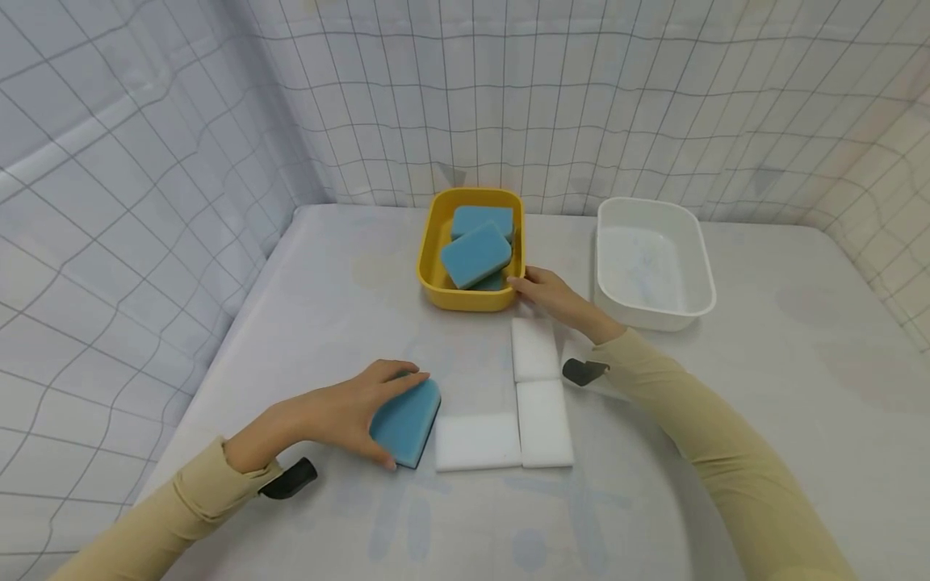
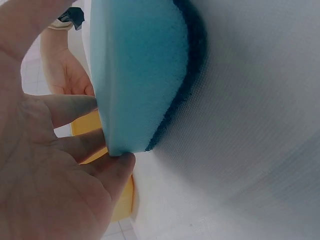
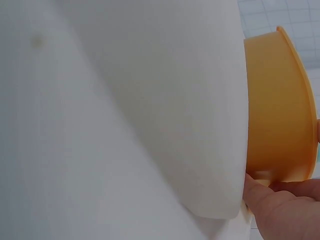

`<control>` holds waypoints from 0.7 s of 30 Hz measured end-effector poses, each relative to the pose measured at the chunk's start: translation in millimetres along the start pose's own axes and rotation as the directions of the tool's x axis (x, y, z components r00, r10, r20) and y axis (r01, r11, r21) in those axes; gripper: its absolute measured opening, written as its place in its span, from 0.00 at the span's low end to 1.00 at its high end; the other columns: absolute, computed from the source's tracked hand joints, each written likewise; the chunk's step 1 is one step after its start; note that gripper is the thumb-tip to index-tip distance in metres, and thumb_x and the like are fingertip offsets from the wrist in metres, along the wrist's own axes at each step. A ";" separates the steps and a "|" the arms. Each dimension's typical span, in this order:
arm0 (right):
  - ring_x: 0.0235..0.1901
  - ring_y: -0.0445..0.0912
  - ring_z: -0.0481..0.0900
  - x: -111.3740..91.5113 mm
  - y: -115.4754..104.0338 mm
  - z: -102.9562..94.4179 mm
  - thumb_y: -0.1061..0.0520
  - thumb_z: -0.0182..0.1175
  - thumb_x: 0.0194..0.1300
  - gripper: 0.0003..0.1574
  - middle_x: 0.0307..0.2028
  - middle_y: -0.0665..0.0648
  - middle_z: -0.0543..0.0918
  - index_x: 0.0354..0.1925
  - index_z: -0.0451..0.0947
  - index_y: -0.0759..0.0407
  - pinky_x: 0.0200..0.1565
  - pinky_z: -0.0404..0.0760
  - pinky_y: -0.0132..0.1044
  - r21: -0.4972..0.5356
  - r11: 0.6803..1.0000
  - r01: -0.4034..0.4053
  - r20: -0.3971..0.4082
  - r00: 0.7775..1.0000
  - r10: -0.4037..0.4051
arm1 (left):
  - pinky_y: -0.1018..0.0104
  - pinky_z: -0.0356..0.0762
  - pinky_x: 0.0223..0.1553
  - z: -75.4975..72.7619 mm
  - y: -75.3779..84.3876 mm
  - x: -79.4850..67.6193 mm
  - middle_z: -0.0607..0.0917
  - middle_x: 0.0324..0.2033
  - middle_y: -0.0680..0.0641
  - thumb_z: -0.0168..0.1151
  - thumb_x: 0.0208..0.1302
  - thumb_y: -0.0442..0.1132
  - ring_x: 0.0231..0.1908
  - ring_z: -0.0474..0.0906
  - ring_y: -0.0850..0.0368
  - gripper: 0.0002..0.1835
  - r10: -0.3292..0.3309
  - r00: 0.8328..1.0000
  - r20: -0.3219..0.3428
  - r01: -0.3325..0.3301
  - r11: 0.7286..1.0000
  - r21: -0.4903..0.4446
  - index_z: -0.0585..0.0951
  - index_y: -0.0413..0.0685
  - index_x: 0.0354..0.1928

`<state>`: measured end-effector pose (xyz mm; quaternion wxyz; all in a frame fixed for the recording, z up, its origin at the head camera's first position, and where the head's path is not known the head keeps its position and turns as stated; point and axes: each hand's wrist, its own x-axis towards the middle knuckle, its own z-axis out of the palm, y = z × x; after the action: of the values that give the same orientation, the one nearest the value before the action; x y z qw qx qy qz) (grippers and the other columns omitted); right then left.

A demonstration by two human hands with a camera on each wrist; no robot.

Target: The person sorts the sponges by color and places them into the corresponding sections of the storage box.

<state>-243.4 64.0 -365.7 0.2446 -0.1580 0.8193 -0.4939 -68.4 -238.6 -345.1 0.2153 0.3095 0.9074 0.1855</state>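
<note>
Gripping a blue sponge [image 1: 405, 424] between the thumb and fingers of the left hand [image 1: 345, 411], at the near left of the white cloth [image 1: 334, 307]. Turning its dark layer [image 2: 197, 55] downward; hard to tell whether flat against the cloth all over. Holding the near right corner of a yellow basin [image 1: 471, 302], beyond the sponge and to its right, with the fingers of the right hand [image 1: 555, 298] bent about the rim. Having three more sponges in that basin: a far sponge [image 1: 481, 216], a slanted sponge [image 1: 475, 254] across the top and a lower sponge [image 1: 491, 282] partly covered. Having, just right of the gripped sponge, a crosswise white block [image 1: 478, 442], then, touching its right end, a second white block [image 1: 545, 424] running near to far, and a third white block [image 1: 534, 349] end to end with that, close to the yellow basin. Passing the right sleeve [image 1: 697, 436] over something white, too covered to make out. Having a white basin [image 1: 650, 274] upright at the far right, apart from the yellow one. Facing a gridded curtain [image 1: 465, 97] along the far side.
</note>
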 end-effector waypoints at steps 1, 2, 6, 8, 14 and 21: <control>0.61 0.51 0.65 0.1 0.0 -0.1 0.44 0.43 0.73 0.34 0.62 0.63 0.69 0.67 0.58 0.63 0.68 0.60 0.48 -0.002 1.000 0.000 0.000 1.000 0.000 | 0.50 0.69 0.59 -0.2 0.3 -0.2 0.54 0.69 0.45 0.72 0.44 0.57 0.66 0.55 0.50 0.56 0.005 1.000 0.001 -0.005 1.000 0.006 0.52 0.53 0.73; 0.61 0.51 0.65 0.3 0.0 -0.1 0.44 0.43 0.73 0.34 0.63 0.63 0.69 0.68 0.58 0.63 0.68 0.60 0.48 -0.004 1.000 -0.001 0.001 1.000 0.001 | 0.50 0.69 0.59 -0.3 0.6 -0.3 0.54 0.69 0.45 0.73 0.44 0.57 0.66 0.55 0.50 0.57 0.008 1.000 0.002 -0.008 1.000 0.012 0.52 0.52 0.73; 0.61 0.51 0.64 1.6 1.0 0.0 0.45 0.43 0.73 0.34 0.63 0.63 0.68 0.68 0.57 0.62 0.69 0.60 0.48 0.004 1.000 -0.013 0.001 1.000 0.012 | 0.51 0.70 0.59 -0.5 1.7 0.0 0.55 0.68 0.44 0.74 0.43 0.54 0.65 0.56 0.50 0.56 0.010 1.000 0.005 -0.010 0.999 0.031 0.52 0.52 0.73; 0.61 0.51 0.64 1.8 1.6 0.3 0.45 0.43 0.73 0.34 0.63 0.62 0.68 0.68 0.57 0.62 0.69 0.60 0.49 0.006 1.000 -0.016 0.002 1.000 0.016 | 0.52 0.70 0.58 -0.2 1.9 0.2 0.55 0.67 0.45 0.74 0.44 0.53 0.64 0.56 0.50 0.56 0.005 1.000 0.006 -0.005 0.999 0.035 0.52 0.52 0.73; 0.59 0.52 0.64 -5.0 -7.9 0.8 0.45 0.42 0.73 0.34 0.61 0.63 0.68 0.68 0.56 0.64 0.68 0.60 0.49 -0.003 1.000 -0.022 0.009 1.000 0.022 | 0.52 0.71 0.57 0.3 1.0 1.3 0.56 0.67 0.45 0.73 0.45 0.53 0.63 0.57 0.51 0.54 -0.004 1.000 0.005 0.004 0.999 0.037 0.53 0.53 0.72; 0.58 0.50 0.66 1.6 1.0 0.6 0.44 0.43 0.73 0.33 0.60 0.62 0.70 0.66 0.60 0.63 0.66 0.63 0.48 0.003 1.000 -0.016 -0.010 1.000 0.016 | 0.53 0.71 0.56 -1.9 -0.7 2.3 0.57 0.66 0.44 0.72 0.45 0.53 0.62 0.57 0.51 0.53 0.006 1.000 0.008 -0.006 0.999 0.049 0.54 0.53 0.72</control>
<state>-244.4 63.3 -367.3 0.2446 -0.1488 0.8210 -0.4939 -71.3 -238.0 -344.5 0.2107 0.3180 0.9099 0.1628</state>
